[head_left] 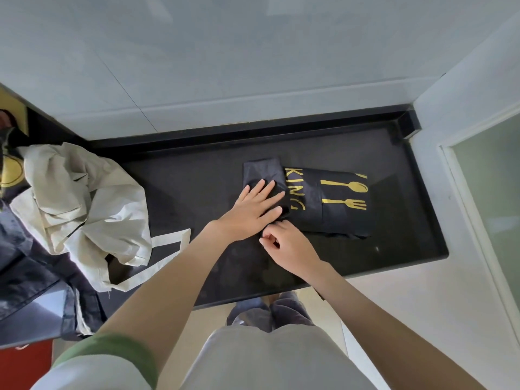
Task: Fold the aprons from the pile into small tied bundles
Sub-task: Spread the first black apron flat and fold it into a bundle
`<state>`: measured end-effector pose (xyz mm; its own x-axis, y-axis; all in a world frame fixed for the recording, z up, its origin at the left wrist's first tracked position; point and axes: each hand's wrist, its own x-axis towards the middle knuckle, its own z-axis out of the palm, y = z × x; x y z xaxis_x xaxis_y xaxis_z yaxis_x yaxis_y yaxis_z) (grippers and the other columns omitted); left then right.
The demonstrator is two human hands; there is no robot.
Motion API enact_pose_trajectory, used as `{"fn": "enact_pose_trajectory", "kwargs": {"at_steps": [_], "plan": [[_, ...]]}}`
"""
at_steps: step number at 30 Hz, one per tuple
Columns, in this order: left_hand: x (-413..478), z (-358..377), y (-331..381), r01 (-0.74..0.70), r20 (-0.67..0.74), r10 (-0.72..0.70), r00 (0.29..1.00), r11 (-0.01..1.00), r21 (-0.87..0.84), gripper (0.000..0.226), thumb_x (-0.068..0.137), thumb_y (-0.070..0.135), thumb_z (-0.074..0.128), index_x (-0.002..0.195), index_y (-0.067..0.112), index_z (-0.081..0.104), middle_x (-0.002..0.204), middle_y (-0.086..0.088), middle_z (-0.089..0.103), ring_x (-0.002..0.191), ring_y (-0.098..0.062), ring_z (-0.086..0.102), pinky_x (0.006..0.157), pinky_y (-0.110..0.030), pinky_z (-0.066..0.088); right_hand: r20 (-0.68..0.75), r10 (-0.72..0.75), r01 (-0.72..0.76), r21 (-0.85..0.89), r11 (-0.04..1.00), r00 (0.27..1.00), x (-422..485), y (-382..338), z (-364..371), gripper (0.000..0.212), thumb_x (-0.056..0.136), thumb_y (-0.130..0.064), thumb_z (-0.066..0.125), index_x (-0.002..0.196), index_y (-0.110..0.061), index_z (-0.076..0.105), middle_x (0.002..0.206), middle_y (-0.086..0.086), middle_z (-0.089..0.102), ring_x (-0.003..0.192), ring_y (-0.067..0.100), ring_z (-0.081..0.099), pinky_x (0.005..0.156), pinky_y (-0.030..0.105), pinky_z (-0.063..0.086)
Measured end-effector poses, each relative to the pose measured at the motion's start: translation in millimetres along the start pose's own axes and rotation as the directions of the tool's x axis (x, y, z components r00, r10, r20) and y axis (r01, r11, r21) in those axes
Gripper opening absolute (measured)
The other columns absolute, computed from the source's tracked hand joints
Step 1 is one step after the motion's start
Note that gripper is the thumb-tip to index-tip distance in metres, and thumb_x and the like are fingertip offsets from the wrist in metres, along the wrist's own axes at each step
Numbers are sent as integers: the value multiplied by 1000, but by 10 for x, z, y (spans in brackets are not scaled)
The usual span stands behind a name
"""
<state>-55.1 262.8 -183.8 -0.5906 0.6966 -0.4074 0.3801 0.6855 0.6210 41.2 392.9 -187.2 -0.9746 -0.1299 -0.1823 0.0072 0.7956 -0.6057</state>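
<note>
Left hand flat — right hand pinches black apron fold.

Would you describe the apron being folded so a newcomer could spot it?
Find the black countertop against the pale wall. Right of its middle lies a folded black apron under the flat left hand. Unlike the crumpled cream cloth at the left, it bears a gold spoon and fork.

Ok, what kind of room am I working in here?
Probably a home kitchen or utility nook: a black counter with a raised rim, set against a pale tiled wall, beside a frosted glass door.
</note>
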Motion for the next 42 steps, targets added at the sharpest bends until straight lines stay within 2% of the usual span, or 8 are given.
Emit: {"fn": "enact_pose_trajectory", "kwargs": {"at_steps": [11,22,25,28,30,32,37,42], "plan": [[-62,-49,-157,-139,71,121,990,905,401,53,103,25,36,151,36,15,161,-2,-8,147,-22,-15,115,-36,-14,-130,491,-467,182,866,861,150,239,-316,28,100,-38,44,94,-11,51,71,0,57,68,16,58,66,35,50],[-101,-66,-192,-300,265,161,951,694,655,54,105,29,27,151,40,1,160,-1,-14,145,-26,-20,115,-44,-14,49,380,-376,-67,924,924,456,299,-364,16,98,-31,52,95,-15,49,76,-1,57,73,17,59,69,33,50],[-164,-39,-207,-267,154,218,964,811,520,50,103,26,34,150,36,20,161,0,-4,148,-22,-11,117,-41,-10,58,341,-340,-28,940,938,427,320,-377,17,95,-28,58,97,-16,45,73,-4,55,69,16,57,68,32,46],[-193,65,-105,39,-489,-2,872,997,65,42,99,27,45,140,16,46,151,-9,36,139,-29,32,115,-38,20,26,333,-332,-50,942,942,398,267,-389,27,94,-25,60,111,-14,42,97,6,62,86,26,63,77,38,53],[-166,-2,35,231,-516,-531,672,812,-536,41,97,24,52,134,10,45,135,-9,48,116,-22,51,101,-33,41,13,295,-293,-72,953,955,404,227,-391,29,95,-22,59,117,-14,42,109,9,63,94,29,64,82,39,53],[-93,-74,121,350,-176,-765,619,470,-810,44,95,27,55,132,8,40,123,-8,51,101,-18,54,84,-30,46,26,303,-300,-76,951,953,428,203,-390,23,95,-20,57,114,-15,44,110,8,61,96,27,63,86,39,53],[-49,-154,273,416,-17,-665,747,487,-768,42,98,39,47,130,13,41,121,-5,56,105,-21,56,91,-37,50,141,433,-437,-6,900,890,513,208,-427,17,94,-17,57,78,-20,53,79,-2,53,90,28,60,88,48,50],[-56,-199,448,346,-173,-510,842,758,-552,32,99,18,41,130,12,38,98,-1,58,71,-11,54,59,-22,47,273,560,-622,326,711,783,588,166,-533,27,97,-31,51,117,-13,53,103,5,60,95,20,58,88,33,49]]}}
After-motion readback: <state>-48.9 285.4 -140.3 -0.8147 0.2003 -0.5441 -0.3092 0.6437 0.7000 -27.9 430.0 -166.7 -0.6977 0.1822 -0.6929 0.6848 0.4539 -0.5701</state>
